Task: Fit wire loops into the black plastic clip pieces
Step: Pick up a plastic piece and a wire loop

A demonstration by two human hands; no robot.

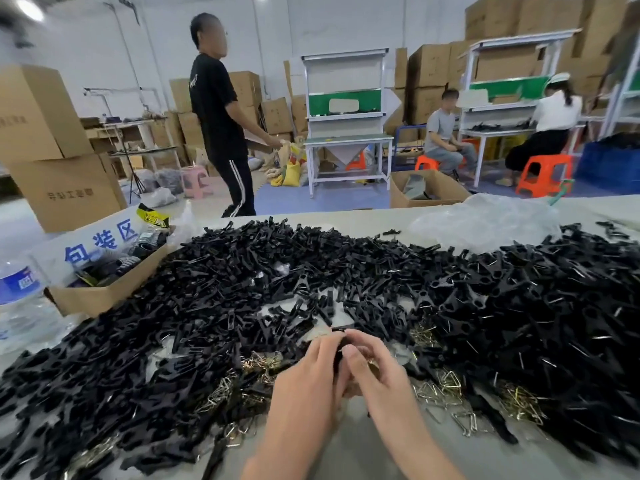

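Looking down through the head camera, we find both hands meeting at the lower centre of the frame, just above a bare strip of the table (346,445). The left hand (308,375) has its fingers curled round 1 black clip piece (338,356), of which only a dark sliver shows between the 2 hands. The right hand (379,374) closes in from the other side, thumb pressed to that same piece and fingers curled behind it. A brass glint shows under those fingers, but we cannot tell whether it is a loop being held or part of the pile beneath.

Across the middle of the frame spreads the heap of black clip pieces (311,271). Loose wire loops (446,388) lie in small clusters at lower right and lower left of the hands. At the left edge stand a cardboard box (104,296) and a water bottle (20,292); a plastic bag (485,220) lies at upper right.

We judge the step in hand to be seating a loop into the held piece. Next, we would need the loop's ends lined up with the piece and pressed home, with the left hand keeping the piece steady.
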